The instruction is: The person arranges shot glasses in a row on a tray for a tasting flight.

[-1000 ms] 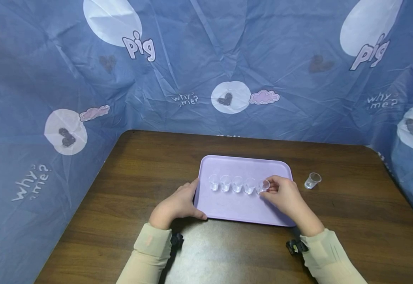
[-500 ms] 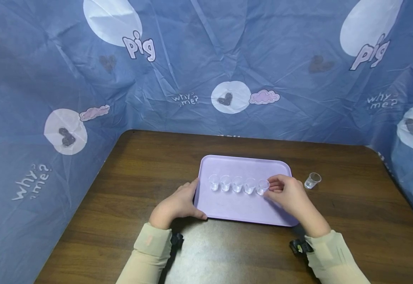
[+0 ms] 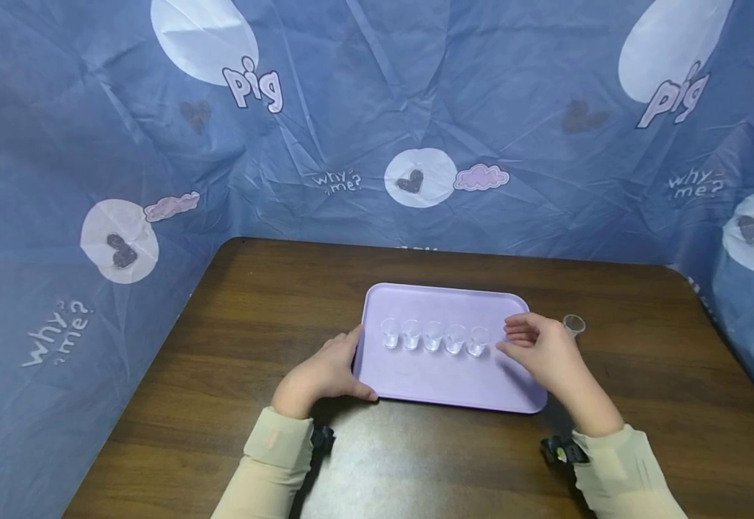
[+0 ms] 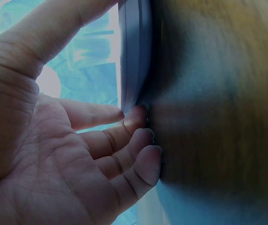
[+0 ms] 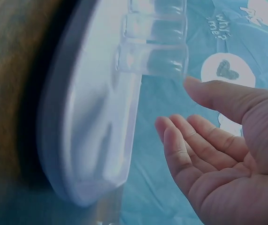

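A lilac tray [image 3: 429, 378] lies on the table, with several small clear cups standing upright on it in a row, side by side. My left hand [image 3: 325, 371] rests at the tray's left front corner, its thumb along the front edge and its fingers by the left side. In the left wrist view, fingertips [image 4: 145, 166] lie near the table beside the tray wall. My right hand [image 3: 548, 357] hovers over the tray's right part, holding nothing, thumb and fingers apart. Just left of it stands the rightmost cup [image 3: 478, 342] of the row, not touched.
Another clear cup [image 3: 574, 324] stands on the table right of the tray, partly hidden behind my right hand. The brown wooden table [image 3: 273, 288] is enclosed by a blue printed cloth [image 3: 351, 108] at the back and both sides.
My right hand has let go of the rightmost cup and moved right, away from it. That cup stays in the row. The left hand and the tray have not moved.
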Demonstrator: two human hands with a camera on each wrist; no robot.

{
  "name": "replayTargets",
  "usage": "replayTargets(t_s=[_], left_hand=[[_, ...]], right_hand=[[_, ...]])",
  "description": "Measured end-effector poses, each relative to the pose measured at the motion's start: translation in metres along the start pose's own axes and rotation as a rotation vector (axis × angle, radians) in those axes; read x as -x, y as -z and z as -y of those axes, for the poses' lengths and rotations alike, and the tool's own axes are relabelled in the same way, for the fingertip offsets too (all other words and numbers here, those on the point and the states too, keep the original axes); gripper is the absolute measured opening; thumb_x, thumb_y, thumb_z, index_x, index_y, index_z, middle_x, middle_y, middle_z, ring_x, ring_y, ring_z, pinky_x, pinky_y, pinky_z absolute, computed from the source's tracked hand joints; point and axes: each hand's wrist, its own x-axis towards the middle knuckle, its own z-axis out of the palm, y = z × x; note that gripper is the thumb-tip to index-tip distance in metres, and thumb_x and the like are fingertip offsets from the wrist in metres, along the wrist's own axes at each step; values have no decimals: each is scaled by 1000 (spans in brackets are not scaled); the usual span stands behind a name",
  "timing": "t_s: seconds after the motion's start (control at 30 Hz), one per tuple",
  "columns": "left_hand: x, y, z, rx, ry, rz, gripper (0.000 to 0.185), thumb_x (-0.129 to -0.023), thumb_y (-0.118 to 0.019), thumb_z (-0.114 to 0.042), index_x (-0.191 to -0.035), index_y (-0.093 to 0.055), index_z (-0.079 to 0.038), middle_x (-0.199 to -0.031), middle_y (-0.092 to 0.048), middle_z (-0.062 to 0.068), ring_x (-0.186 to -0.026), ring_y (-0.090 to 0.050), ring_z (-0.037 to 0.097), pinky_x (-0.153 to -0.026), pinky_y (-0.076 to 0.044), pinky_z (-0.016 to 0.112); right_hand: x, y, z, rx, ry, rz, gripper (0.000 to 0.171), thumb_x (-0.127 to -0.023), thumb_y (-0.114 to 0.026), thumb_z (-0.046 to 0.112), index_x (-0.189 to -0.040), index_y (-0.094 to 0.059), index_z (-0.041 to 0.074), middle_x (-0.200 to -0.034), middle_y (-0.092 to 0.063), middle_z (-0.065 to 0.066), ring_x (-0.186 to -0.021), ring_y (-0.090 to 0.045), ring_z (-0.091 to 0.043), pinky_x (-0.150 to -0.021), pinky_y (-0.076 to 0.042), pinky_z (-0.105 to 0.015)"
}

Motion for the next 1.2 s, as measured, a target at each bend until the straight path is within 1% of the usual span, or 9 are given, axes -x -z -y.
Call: replayTargets(t_s=[0.17,0.33,0.43,0.53,0.63,0.83,1.0,1.2], left_hand=[[1,0,0,6,-8,-3,124,-60,-100,-31,-157,-31,-1,-123,-57,20,-117,-52,36,-100,-43,50],[1,0,0,5,-13,-9,122,-59,-100,-31,-156,-32,-1,-121,-57,18,-115,-53,35,-99,-43,49],[0,0,0,5,-18,-11,122,-59,-100,-31,-156,-33,-1,-120,-58,18,-114,-53,35,-99,-43,49],[1,0,0,5,-20,-11,122,-59,-100,-31,-156,-33,-1,-121,-58,19,-115,-53,35,-99,-43,49],[1,0,0,5,-24,-10,122,-59,-100,-31,-156,-32,-1,-122,-58,20,-115,-53,36,-99,-43,49],[1,1,0,7,-27,-11,122,-59,-100,-31,-156,-32,0,-123,-58,20,-116,-53,35,-100,-43,49],[0,0,0,0,-22,-8,123,-60,-100,-32,-156,-31,1,-127,-56,22,-119,-52,37,-101,-42,49],[-1,0,1,-4,-34,-15,122,-59,-100,-31,-155,-33,1,-126,-57,22,-118,-53,38,-101,-43,50]], right_hand=[[3,8,0,4,-3,-43,35,-83,-82,-1,-114,-67,-11,-106,-70,-25,-92,-72,-32,-74,-54,-20],[5,17,-1,-3,8,-116,36,-82,-83,-2,-113,-68,-10,-102,-71,-24,-89,-72,-30,-72,-52,-15],[7,23,-1,-13,8,-153,37,-81,-83,-3,-114,-68,-10,-101,-71,-24,-87,-72,-25,-71,-53,-15],[8,29,-2,-27,5,-183,37,-82,-84,-2,-114,-68,-10,-101,-71,-24,-86,-70,-15,-72,-53,-15],[10,36,-5,-16,-6,-202,37,-83,-84,1,-115,-68,-9,-103,-72,-22,-85,-69,-7,-72,-52,-15],[15,50,-12,-15,-28,-226,40,-86,-83,7,-119,-66,-9,-108,-70,-23,-91,-68,-8,-75,-51,-13],[18,61,-19,-21,-33,-275,43,-85,-83,6,-121,-66,-9,-109,-70,-24,-89,-67,-2,-75,-51,-13],[21,70,-26,57,-62,-338,47,-83,-85,8,-123,-67,-8,-111,-70,-24,-90,-64,2,-75,-48,-9]])
